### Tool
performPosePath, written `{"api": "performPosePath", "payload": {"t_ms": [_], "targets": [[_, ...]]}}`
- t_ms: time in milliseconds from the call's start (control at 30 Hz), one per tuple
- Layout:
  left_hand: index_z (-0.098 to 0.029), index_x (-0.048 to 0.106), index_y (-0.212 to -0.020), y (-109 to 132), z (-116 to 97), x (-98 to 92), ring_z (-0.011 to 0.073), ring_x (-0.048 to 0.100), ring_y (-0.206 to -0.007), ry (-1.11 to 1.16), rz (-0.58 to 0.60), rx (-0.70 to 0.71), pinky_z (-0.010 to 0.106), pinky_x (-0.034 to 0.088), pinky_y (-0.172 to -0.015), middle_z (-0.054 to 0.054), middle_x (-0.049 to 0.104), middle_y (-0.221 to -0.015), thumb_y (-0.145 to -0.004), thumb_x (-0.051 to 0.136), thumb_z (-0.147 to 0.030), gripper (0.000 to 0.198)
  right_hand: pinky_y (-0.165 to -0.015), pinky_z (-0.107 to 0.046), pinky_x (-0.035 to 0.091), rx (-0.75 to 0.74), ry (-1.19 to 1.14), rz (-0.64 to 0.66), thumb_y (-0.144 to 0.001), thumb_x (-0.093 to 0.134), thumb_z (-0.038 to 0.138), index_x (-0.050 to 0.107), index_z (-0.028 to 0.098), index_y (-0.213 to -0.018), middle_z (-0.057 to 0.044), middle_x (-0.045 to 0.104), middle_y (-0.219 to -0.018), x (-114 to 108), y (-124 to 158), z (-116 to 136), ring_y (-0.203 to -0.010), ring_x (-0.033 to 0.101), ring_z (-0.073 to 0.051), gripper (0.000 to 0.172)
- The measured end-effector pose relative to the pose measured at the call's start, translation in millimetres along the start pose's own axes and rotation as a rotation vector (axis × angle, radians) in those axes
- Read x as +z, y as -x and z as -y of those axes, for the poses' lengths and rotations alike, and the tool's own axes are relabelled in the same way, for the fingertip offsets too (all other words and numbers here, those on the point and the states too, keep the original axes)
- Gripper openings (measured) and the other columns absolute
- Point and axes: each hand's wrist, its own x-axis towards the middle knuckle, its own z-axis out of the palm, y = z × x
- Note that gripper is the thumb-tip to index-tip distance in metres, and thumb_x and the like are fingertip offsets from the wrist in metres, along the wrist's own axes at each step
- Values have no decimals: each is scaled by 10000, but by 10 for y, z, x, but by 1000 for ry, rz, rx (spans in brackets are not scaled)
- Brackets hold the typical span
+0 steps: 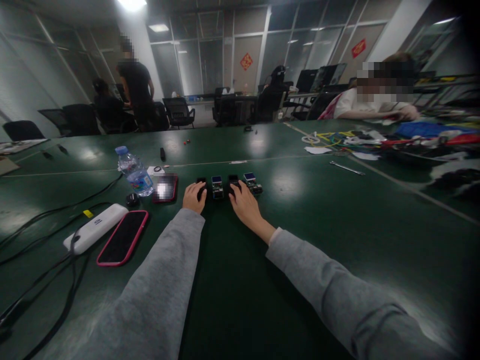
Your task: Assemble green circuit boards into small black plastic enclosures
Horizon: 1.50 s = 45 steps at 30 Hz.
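Observation:
My left hand (194,198) has its fingers curled round a small black block-like device (201,181), which lies on the green table (232,280). My right hand (246,206) grips a second small black device (233,178), thumb and fingers at its sides; much of it is hidden. Between the hands sits a small circuit board module (217,188) with a bluish screen at its far end. Just right of my right hand's fingers is a similar module (253,185), slightly turned. What the black devices are, I cannot make out.
Left of my hands are a clear water bottle (135,172), a red-edged phone (165,188), a pink-cased phone (123,238), a white power bank (96,228) and black cables. At right lie a wrench (347,168) and a tangled cable pile (375,140). A person (378,97) sits beyond it.

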Motion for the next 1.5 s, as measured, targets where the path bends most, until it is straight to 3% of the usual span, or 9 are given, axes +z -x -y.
{"api": "performPosePath", "payload": {"t_ms": [367, 833, 1067, 1200, 1300, 1500], "targets": [[-196, 605, -1137, -12, -23, -12, 239, 535, -1127, -26, -27, 39, 438, 415, -999, 83, 639, -1173, -890, 451, -379, 344, -959, -477, 450, -14, -18, -4, -969, 344, 278, 439, 123, -1327, -182, 350, -1401, 57, -5, -34, -1272, 392, -294, 401], [-207, 597, -1143, -15, -45, -39, 237, 506, -1145, -10, -3, -30, 458, 400, -996, 76, 631, -1191, -911, 402, -379, 349, -989, -476, 419, -26, -9, 12, -969, 329, 269, 425, 115, -1342, -176, 326, -1423, 79, 1, -52, -1252, 407, -294, 415], [-201, 605, -1127, -21, -74, -60, 227, 511, -1127, -11, -29, -28, 434, 405, -989, 67, 643, -1167, -921, 378, -365, 347, -1005, -444, 391, -47, -3, -63, -978, 291, 245, 458, 133, -1313, -154, 396, -1357, -83, -49, -2, -1251, 379, -270, 391], [-192, 610, -1116, -30, -100, -96, 220, 514, -1119, -29, -46, -25, 414, 400, -992, 68, 646, -1156, -929, 347, -355, 361, -1003, -445, 372, -27, -1, -212, -941, 274, 138, 509, 152, -1252, -142, 441, -1289, -203, -138, -236, -1209, 397, -264, 391], [-188, 612, -1112, -33, -104, -109, 218, 513, -1116, -34, -57, -32, 407, 395, -994, 68, 649, -1151, -934, 325, -344, 372, -962, -456, 391, 70, -18, -280, -935, 309, 178, 549, 157, -1189, -148, 470, -1216, -186, -164, -517, -1148, 436, -278, 351], [-190, 618, -1103, -31, -82, -97, 217, 516, -1108, -29, -81, -48, 409, 396, -985, 73, 655, -1130, -938, 311, -341, 380, -806, -410, 474, 292, -185, -134, -929, 391, 344, 544, 189, -1146, -113, 556, -1028, -50, -139, -779, -904, 560, -245, 308]]}}
